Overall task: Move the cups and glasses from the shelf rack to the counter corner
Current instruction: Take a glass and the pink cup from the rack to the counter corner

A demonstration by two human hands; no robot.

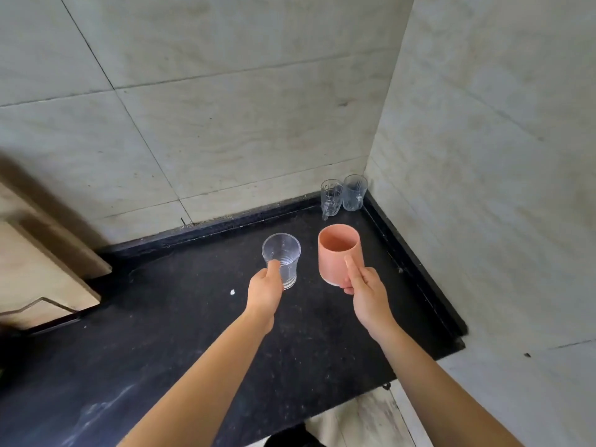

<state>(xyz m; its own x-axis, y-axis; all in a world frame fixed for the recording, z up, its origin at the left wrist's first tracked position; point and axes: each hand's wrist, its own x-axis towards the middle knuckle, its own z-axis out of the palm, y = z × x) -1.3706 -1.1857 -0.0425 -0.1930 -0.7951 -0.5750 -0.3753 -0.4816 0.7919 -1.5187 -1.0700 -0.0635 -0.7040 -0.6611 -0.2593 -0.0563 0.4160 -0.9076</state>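
My left hand grips a clear ribbed glass near its base, held upright over the black counter. To its right, my right hand holds a pink cup by its lower side, also upright and open end up. Whether either vessel touches the counter I cannot tell. Two clear glass mugs stand side by side in the far counter corner, beyond the pink cup. The shelf rack is out of view.
Pale tiled walls meet at the corner behind the mugs. A raised black rim runs along the counter's right side. A wooden board or cabinet edge juts in at the left. A small white speck lies on the counter.
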